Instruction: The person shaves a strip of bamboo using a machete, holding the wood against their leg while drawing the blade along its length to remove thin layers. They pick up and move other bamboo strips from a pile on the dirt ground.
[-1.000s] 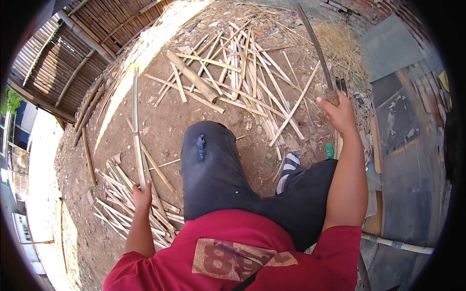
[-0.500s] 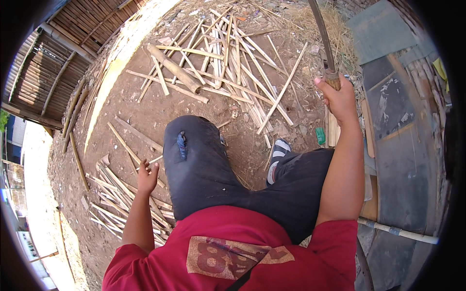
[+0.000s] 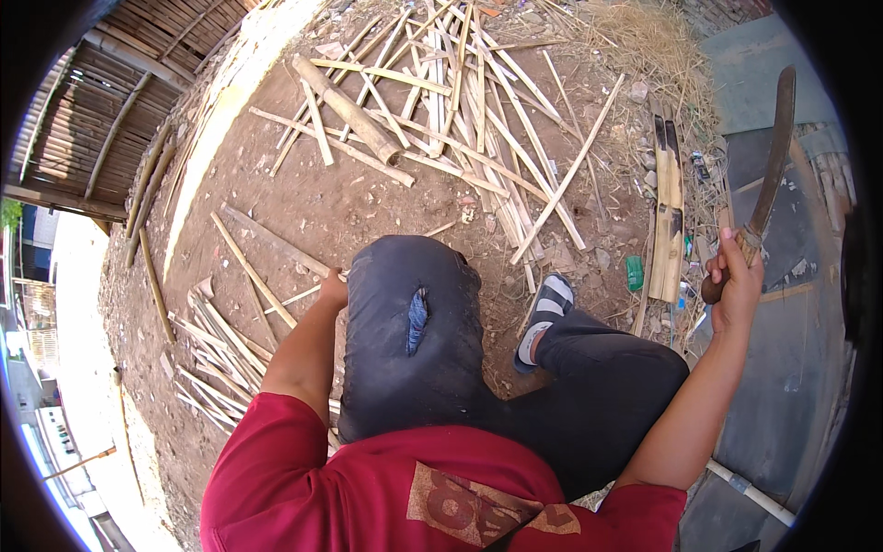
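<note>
My right hand [image 3: 736, 283] is wrapped round the wooden handle of a machete [image 3: 775, 156], held out at the right with its long dark blade pointing up and away. My left hand [image 3: 336, 289] is low beside my bent left knee, at the end of a flat bamboo piece [image 3: 271, 235] lying on the dirt. The knee hides its fingers, so whether it grips anything does not show. Under that hand's wrist lies a thin pale strip [image 3: 302, 295]. Split bamboo strips [image 3: 230, 354] lie bundled left of my left forearm.
Ahead, a loose heap of bamboo strips [image 3: 478, 120] spreads over the dirt, with a thick bamboo pole [image 3: 345, 109] on its left. Split bamboo lengths [image 3: 669, 216] lie near the right, beside dark sheets [image 3: 763, 368]. A bamboo-slat wall [image 3: 87, 110] stands far left.
My left hand has moved forward and right to beside the knee. The machete has swung right and is now fully in view. My view and body have shifted slightly.
</note>
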The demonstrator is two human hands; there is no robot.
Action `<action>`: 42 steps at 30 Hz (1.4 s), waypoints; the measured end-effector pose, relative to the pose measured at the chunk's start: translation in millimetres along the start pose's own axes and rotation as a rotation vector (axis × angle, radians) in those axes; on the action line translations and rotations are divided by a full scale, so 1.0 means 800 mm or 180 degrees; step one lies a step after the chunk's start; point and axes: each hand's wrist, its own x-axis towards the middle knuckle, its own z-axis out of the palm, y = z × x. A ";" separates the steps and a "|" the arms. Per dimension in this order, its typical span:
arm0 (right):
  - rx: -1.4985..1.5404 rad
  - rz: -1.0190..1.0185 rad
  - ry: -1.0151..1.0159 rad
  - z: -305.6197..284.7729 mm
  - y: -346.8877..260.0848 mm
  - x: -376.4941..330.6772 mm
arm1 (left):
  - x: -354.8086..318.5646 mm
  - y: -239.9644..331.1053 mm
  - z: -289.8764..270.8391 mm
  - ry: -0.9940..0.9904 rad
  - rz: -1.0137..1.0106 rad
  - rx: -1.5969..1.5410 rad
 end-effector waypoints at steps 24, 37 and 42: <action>0.0455 0.0369 -0.0046 0.120 -0.015 0.019 | -0.059 -0.048 -0.005 0.0423 -0.2086 0.0529; 0.0638 0.0204 -0.0077 0.102 -0.032 0.008 | -0.041 -0.075 -0.063 0.0723 0.0033 -0.0366; 0.0734 0.0146 0.0162 0.084 -0.033 0.003 | -0.013 0.164 -0.164 0.0343 0.1256 -0.1082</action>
